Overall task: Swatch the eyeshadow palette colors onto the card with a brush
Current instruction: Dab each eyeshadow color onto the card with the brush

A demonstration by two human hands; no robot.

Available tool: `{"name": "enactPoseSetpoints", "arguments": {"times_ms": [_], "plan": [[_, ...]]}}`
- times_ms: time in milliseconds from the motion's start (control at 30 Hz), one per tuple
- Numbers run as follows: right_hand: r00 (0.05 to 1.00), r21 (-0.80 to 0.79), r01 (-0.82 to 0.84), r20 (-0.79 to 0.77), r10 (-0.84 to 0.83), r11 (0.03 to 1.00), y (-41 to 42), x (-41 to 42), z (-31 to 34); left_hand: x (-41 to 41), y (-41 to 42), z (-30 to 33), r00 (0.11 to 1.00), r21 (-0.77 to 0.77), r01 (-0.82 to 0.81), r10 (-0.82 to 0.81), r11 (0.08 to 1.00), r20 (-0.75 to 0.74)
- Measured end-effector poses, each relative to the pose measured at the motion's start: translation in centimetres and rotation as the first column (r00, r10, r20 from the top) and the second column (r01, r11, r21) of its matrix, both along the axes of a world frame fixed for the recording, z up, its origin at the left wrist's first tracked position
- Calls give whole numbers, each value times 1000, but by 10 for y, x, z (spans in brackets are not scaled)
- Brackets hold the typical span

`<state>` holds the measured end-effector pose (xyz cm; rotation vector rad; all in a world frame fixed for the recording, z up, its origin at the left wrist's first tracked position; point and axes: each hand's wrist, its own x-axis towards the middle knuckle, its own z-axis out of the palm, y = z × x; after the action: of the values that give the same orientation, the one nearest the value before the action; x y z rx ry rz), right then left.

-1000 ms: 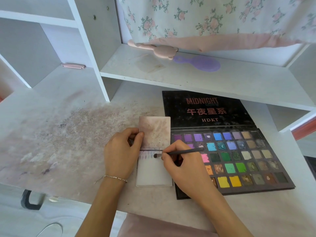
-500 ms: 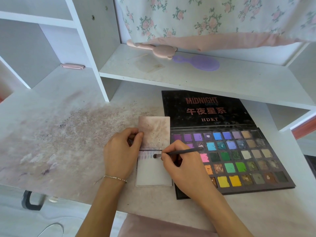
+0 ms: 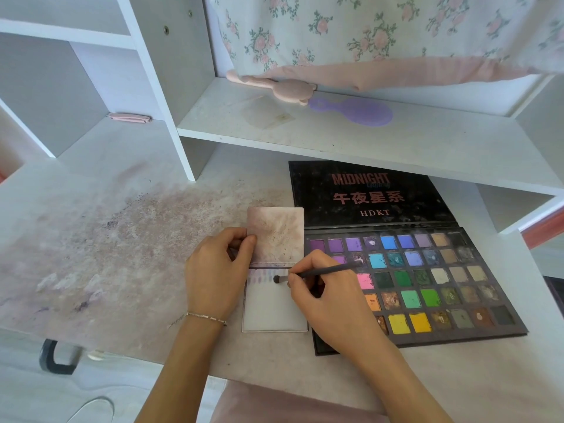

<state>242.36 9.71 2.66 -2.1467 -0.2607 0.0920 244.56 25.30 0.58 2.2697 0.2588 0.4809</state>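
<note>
While my right hand (image 3: 326,297) pinches the brush (image 3: 323,271) against the card (image 3: 274,312) at lower centre, my left hand (image 3: 215,276) grips its flap; pressing hard could smear neighbouring swatches beside the palette (image 3: 476,303).

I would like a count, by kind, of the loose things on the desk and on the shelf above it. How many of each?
Palette: 1
Brush: 1
Card: 1
Stained cover sheet: 1
Pink handled item on the shelf: 1
Purple hairbrush: 1
Pink clip: 1
Total: 7
</note>
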Motion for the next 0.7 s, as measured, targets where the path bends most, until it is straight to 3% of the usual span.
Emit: {"name": "enactPoseSetpoints", "arguments": {"times_ms": [700], "plan": [[1000,21,-4,28,3,1000,0,0,-2,0,0,-1,1000,15,-7,7,1000,-6]]}}
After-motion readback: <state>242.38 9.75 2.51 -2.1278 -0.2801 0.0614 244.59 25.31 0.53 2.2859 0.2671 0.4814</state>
